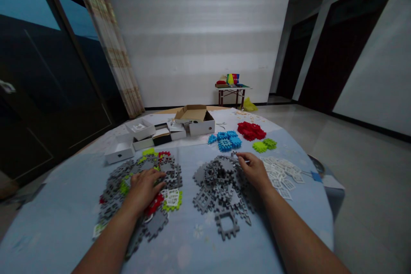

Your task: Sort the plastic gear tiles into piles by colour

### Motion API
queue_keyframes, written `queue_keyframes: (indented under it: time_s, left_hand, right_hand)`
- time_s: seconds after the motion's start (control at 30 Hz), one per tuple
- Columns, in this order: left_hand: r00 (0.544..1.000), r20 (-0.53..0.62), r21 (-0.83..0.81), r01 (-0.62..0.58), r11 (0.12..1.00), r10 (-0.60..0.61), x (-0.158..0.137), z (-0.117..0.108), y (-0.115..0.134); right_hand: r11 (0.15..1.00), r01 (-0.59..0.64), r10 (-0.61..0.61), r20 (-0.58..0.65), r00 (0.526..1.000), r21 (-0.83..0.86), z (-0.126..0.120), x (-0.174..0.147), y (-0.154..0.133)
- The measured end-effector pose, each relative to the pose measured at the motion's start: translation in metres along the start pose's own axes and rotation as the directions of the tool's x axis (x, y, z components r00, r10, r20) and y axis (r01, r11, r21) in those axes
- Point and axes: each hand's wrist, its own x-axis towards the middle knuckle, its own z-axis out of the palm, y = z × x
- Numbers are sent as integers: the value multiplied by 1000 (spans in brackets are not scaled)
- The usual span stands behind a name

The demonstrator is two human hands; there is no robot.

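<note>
My left hand [144, 186] rests palm down on a mixed pile of toothed plastic building tiles [115, 188], its fingers and thumb apart. Grey tiles dominate there, with lime green, red and white ones among them. A red tile [154, 204] and a white lattice tile with a lime edge [172, 198] lie beside that thumb. My right hand [253, 170] is above the right side of a grey tile pile [221, 180], with a small grey tile [234, 153] at its fingertips. In front of this pile lies a square grey frame tile [227, 224].
Blue tiles [228, 141], red tiles [251, 131], lime tiles [264, 145] and white lattice tiles [282, 173] form separate groups at the back and right. Small white boxes [120, 150] and an open cardboard box [201, 126] stand at the back left of the round table [189, 248].
</note>
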Motion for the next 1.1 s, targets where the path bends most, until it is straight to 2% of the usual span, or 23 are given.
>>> queue_keyframes:
  time_s: [0.43,0.53,0.67,0.73,0.8,0.93,1.1]
  left_hand:
    - [993,-101,0,-69,998,68,5,13,-3]
    - [986,-166,-94,-16,995,0,5,11,-4]
    - [954,-246,-328,86,941,-173,8,4,1]
    - [934,-254,-450,115,885,-251,9,-1,9]
    - [930,-248,-527,106,843,-272,9,-7,21]
    - [958,-226,-594,11,805,-179,4,-20,58]
    - [998,-60,-740,-30,672,-20,9,-27,111]
  right_hand:
    - [1000,-6,6,-11,1000,-14,-1,0,-1]
    - [1000,-8,8,-20,1000,-13,-2,1,-1]
    - [1000,-21,21,-19,1000,-17,-2,1,1]
    - [999,-32,32,-13,999,-16,-2,2,2]
    - [999,-42,42,-13,999,-16,-2,2,2]
    - [999,-37,37,-19,999,-16,-2,3,5]
    - [999,-33,33,-15,999,-22,0,3,7]
